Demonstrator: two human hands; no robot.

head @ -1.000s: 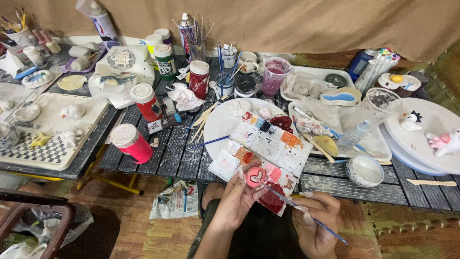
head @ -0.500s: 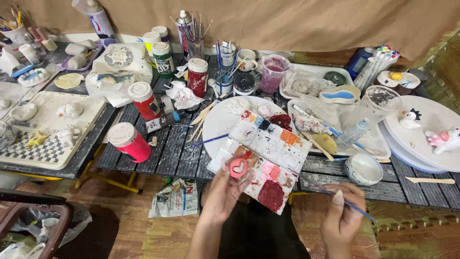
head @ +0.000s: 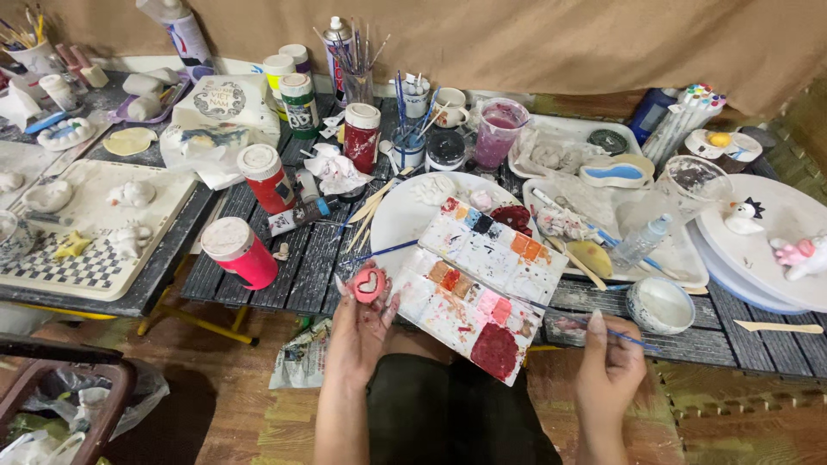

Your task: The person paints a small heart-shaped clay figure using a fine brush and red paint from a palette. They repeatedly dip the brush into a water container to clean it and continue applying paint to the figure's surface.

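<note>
Holding a small pink heart-marked piece in raised fingertips, left hand sits at the table edge beside the paint palette. Right hand pinches a thin brush, tip over the palette.

Dark slatted wooden tabletop, crowded. Directly on it: two red paint bottles with white caps near the front left edge, a round white plate mid-table, a white plastic tray right of centre, a small white ceramic bowl, stacked white plates far right, a pale wooden stick.
</note>
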